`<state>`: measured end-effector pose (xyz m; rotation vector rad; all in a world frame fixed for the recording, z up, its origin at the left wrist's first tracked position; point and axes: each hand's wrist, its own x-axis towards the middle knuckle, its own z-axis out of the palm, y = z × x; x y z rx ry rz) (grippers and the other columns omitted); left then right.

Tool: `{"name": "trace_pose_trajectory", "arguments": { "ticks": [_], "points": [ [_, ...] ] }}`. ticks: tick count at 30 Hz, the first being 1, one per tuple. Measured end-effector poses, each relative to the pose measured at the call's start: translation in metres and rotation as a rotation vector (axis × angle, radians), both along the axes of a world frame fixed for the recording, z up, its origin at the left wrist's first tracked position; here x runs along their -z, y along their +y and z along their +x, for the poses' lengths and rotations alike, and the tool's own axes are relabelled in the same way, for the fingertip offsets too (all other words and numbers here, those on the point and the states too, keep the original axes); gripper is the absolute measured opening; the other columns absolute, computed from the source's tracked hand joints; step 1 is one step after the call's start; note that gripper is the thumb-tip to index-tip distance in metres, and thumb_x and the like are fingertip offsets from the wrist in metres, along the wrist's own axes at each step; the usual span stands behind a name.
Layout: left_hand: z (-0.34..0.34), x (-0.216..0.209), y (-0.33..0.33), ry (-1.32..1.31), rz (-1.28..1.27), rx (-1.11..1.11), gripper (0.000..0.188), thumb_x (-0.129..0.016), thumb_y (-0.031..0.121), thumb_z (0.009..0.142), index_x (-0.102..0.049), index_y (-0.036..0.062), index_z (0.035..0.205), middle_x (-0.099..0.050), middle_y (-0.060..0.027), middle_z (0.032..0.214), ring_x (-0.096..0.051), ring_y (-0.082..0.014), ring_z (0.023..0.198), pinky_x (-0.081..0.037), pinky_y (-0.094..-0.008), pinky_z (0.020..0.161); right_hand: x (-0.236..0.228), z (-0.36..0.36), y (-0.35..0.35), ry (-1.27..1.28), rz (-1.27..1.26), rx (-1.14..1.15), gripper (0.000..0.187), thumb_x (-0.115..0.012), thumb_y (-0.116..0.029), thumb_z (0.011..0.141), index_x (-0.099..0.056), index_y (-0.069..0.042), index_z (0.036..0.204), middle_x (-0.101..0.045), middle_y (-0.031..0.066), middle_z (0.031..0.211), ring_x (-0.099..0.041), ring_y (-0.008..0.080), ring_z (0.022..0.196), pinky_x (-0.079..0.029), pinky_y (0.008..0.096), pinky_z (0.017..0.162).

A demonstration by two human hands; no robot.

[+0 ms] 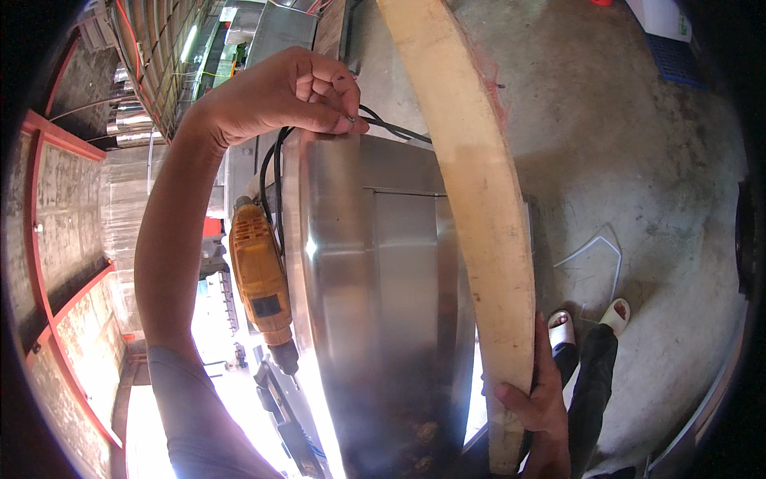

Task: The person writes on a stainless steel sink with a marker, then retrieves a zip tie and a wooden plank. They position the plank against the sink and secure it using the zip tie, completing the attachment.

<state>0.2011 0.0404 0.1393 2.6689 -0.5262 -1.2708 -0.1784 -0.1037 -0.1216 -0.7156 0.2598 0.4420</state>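
My left hand [299, 94] is closed in a pinch at the far edge of a shiny stainless-steel box-like piece [407, 279]. A tiny dark thing shows at its fingertips, too small to name. Low on the right, my right hand [546, 411] grips the near end of a long pale wooden plank [483, 199], thumb on its upper face and fingers along its side. The plank stretches along the right side of the steel piece and runs out of the picture at the top. A yellow power drill [259, 267] lies left of the steel piece, its bit toward me.
A black cable [270, 168] loops round the steel piece's far left corner. On the concrete floor [630, 184] lie a bent white strip [618, 255] and, far right, a blue crate [674, 60]. Feet in pale slippers [616, 315] stand right of the plank. A red-framed wall [72, 207] rises at left.
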Motion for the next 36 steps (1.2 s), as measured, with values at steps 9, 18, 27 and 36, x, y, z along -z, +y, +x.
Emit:
{"name": "trace_pose_trajectory", "arguments": {
  "ticks": [9, 18, 27, 36],
  "points": [
    [0.000, 0.007, 0.006, 0.026, -0.120, -0.023, 0.009, -0.077, 0.002, 0.084, -0.069, 0.0030, 0.090, -0.076, -0.0125, 0.098, -0.074, -0.0211, 0.100, -0.060, -0.0310, 0.089, 0.007, -0.004, 0.003, -0.013, -0.010, 0.050, 0.117, -0.084, -0.028, 0.079, -0.005, -0.001, 0.161, -0.058, 0.0241, 0.132, -0.067, 0.0287, 0.101, -0.057, 0.0415, 0.084],
    [0.009, 0.009, 0.015, 0.130, -0.127, 0.039, 0.018, -0.075, 0.011, 0.087, -0.072, -0.0018, 0.101, -0.075, -0.0095, 0.097, -0.073, -0.0162, 0.096, -0.057, -0.0276, 0.087, 0.002, -0.002, -0.001, 0.042, -0.041, -0.022, 0.118, -0.084, -0.041, 0.079, -0.011, 0.004, 0.160, -0.057, 0.0260, 0.139, -0.062, 0.0311, 0.123, -0.048, 0.0409, 0.105],
    [0.016, 0.015, 0.015, 0.226, -0.215, 0.101, 0.015, -0.073, 0.006, 0.081, -0.067, -0.0025, 0.092, -0.069, -0.0091, 0.085, -0.070, -0.0233, 0.091, -0.055, -0.0334, 0.083, -0.003, -0.002, 0.002, 0.044, -0.002, -0.078, 0.121, -0.086, -0.043, 0.075, -0.013, 0.004, 0.160, -0.056, 0.0252, 0.140, -0.061, 0.0302, 0.124, -0.046, 0.0406, 0.106],
    [0.022, 0.010, 0.012, 0.344, -0.181, 0.079, 0.045, -0.071, 0.008, 0.085, -0.058, -0.0061, 0.126, -0.071, -0.0119, 0.097, -0.068, -0.0151, 0.095, -0.054, -0.0277, 0.087, -0.012, 0.000, 0.000, -0.061, -0.088, -0.078, 0.117, -0.085, -0.041, 0.079, -0.012, 0.005, 0.159, -0.056, 0.0260, 0.141, -0.060, 0.0309, 0.124, -0.045, 0.0407, 0.107]
  ]
}}
